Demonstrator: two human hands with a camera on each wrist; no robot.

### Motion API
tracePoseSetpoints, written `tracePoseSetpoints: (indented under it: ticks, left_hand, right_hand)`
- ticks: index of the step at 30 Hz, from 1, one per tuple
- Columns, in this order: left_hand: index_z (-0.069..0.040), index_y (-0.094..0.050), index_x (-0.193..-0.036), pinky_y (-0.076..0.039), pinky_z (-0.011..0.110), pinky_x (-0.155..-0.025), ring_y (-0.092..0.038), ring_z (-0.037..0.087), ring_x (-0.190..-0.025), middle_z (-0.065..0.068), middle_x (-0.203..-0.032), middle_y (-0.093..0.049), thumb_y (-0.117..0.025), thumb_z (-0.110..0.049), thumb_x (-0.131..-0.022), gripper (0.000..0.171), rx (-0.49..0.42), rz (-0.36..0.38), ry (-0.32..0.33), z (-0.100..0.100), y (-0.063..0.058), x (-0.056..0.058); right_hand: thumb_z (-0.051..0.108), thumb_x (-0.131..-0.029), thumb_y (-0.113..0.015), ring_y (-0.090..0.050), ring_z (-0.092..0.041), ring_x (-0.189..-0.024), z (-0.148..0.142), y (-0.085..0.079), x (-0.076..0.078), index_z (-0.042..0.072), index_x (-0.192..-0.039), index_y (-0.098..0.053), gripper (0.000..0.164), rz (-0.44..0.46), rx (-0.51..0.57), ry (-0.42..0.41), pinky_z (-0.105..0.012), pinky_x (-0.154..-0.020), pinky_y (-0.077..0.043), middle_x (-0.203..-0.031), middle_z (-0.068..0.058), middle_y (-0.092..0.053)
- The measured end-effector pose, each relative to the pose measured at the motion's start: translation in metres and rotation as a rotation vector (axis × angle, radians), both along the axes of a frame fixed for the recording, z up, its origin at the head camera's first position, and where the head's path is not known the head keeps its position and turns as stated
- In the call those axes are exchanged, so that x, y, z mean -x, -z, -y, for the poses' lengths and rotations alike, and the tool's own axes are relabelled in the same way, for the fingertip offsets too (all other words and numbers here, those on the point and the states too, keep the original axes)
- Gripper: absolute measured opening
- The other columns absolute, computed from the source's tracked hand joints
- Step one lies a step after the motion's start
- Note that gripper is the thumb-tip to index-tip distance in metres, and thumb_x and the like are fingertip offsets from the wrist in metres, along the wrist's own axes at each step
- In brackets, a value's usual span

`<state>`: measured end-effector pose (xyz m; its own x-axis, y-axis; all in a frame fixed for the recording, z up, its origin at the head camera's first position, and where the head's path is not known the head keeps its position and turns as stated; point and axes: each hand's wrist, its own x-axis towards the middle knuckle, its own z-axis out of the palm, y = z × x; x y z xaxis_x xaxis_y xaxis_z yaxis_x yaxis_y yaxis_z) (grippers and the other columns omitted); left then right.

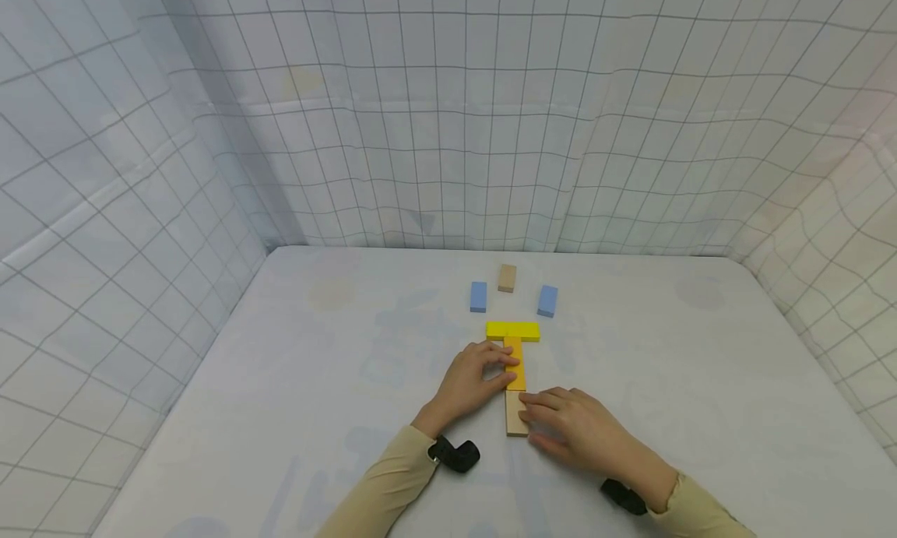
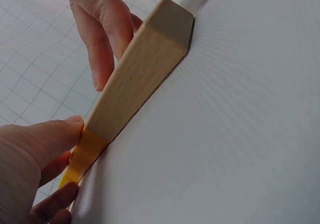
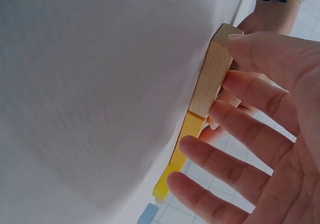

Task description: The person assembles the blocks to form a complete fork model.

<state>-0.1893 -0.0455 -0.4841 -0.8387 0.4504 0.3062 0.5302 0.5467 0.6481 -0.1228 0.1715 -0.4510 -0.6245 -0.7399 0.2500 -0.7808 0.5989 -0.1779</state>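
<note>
A bright yellow block [image 1: 513, 332] lies crosswise. From its middle an orange block [image 1: 515, 364] runs toward the person, and a plain wooden block [image 1: 516, 415] continues the line, end against end. My left hand [image 1: 466, 382] comes in from the left, with thumb and fingertips resting on the orange block. At the right side of the wooden block is my right hand [image 1: 578, 429], its fingers spread and lightly bent. In the right wrist view, the right thumb [image 3: 270, 49] and fingertips lie along the wooden block's upper edge.
Beyond the yellow block lie two blue blocks, a left one [image 1: 478, 297] and a right one [image 1: 548, 300], with a small wooden block [image 1: 508, 278] between and behind them. A white sheet covers the table [image 1: 280, 382]. Grid-patterned curtains [image 1: 448, 133] enclose the back and sides.
</note>
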Motion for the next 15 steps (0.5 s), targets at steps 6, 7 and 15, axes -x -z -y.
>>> tracePoseSetpoints:
  ticks: [6,7,15]
  left_hand:
    - [-0.015,-0.073,-0.108,-0.042,0.035,-0.089,-0.054,0.017,-0.104,-0.004,-0.117,-0.062,-0.065,-0.026,-0.091,0.021,-0.002,-0.009,0.016,0.0008,-0.0003,0.0005]
    - [-0.014,-0.072,-0.108,-0.042,0.035,-0.089,-0.054,0.017,-0.104,-0.004,-0.118,-0.062,-0.065,-0.026,-0.092,0.021,-0.003,-0.013,0.023,0.0011,-0.0003,0.0006]
    - [-0.015,-0.069,-0.116,-0.039,0.038,-0.094,-0.05,0.017,-0.111,-0.003,-0.125,-0.058,-0.06,-0.03,-0.095,0.027,0.02,0.014,0.095,0.0064,-0.0002,0.0023]
  right_hand:
    - [0.031,-0.086,-0.071,-0.056,-0.017,-0.108,-0.0018,-0.0002,0.0008,0.019,-0.112,-0.069,0.028,0.016,-0.003,-0.004,-0.042,-0.083,-0.048,-0.128,0.002,-0.058]
    - [0.031,-0.086,-0.07,-0.056,-0.017,-0.109,-0.0021,-0.0003,0.0009,0.019,-0.112,-0.069,0.028,0.018,-0.004,-0.004,-0.043,-0.083,-0.048,-0.128,0.002,-0.058]
    - [0.027,-0.086,-0.071,-0.056,-0.016,-0.11,-0.0045,0.0005,0.0024,0.02,-0.114,-0.069,0.029,0.017,0.009,-0.011,-0.043,-0.081,-0.049,-0.129,0.002,-0.058]
